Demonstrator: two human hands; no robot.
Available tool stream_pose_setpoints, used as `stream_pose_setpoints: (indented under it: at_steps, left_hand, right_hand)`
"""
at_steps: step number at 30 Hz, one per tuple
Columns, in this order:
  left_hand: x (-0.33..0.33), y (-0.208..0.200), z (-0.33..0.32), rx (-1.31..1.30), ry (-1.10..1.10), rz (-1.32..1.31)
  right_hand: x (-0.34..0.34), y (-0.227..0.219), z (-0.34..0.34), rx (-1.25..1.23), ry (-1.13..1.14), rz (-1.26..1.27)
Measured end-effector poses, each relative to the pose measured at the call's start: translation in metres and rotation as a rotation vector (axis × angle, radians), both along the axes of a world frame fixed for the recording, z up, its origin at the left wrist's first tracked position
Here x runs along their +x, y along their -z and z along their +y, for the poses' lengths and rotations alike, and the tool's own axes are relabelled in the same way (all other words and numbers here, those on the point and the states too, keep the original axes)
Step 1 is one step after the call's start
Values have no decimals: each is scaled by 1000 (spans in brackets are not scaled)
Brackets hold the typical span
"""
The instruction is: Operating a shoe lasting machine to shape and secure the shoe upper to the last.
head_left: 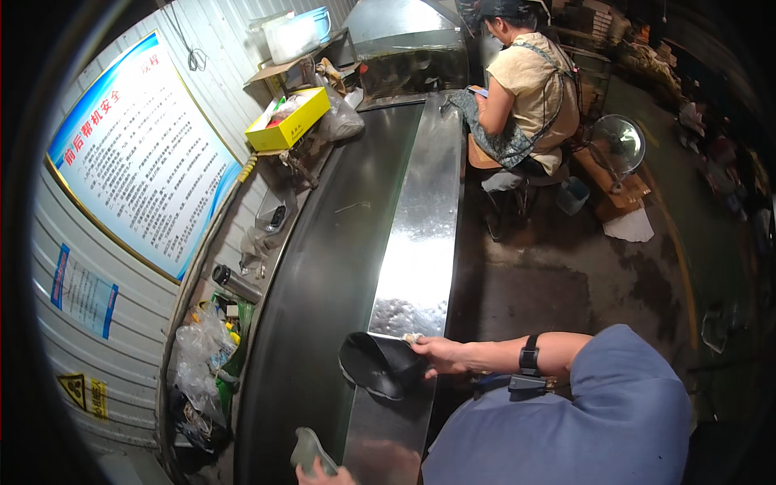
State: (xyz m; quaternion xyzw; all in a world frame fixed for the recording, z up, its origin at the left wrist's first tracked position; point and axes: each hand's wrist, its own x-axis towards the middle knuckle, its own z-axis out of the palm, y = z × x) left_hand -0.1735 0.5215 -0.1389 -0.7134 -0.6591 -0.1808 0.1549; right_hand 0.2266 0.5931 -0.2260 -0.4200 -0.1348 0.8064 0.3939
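My right hand (pixel 440 356) grips a black shoe upper (pixel 376 368) by its edge, with the opening spread wide. The upper hangs over the shiny metal strip (pixel 416 242) beside the dark conveyor belt (pixel 323 250). Something whitish shows at my fingertips there, too small to name. At the lower edge, my left hand (pixel 323 475) is closed around a pale grey-green curved piece (pixel 309 449), whose kind I cannot tell. The frame's edge cuts off part of that hand. A black band circles my right forearm.
A seated person (pixel 533 97) works at the strip's far right side. On the left stand a yellow box (pixel 288 120), a dark bottle (pixel 234 283) and clear plastic bags (pixel 202 356). A round fan (pixel 617 145) stands on the floor behind that person.
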Motion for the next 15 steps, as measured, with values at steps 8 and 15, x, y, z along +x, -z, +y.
stream_pose_setpoints:
  at_steps: [8, 15]
  left_hand:
    - [181, 54, -26, -134, 549, -111]
    - [211, 68, -14, -328, 643, -589]
  right_hand:
    - [9, -22, 7, -52, 132, -189]
    - [24, -19, -1, 613, 183, -674]
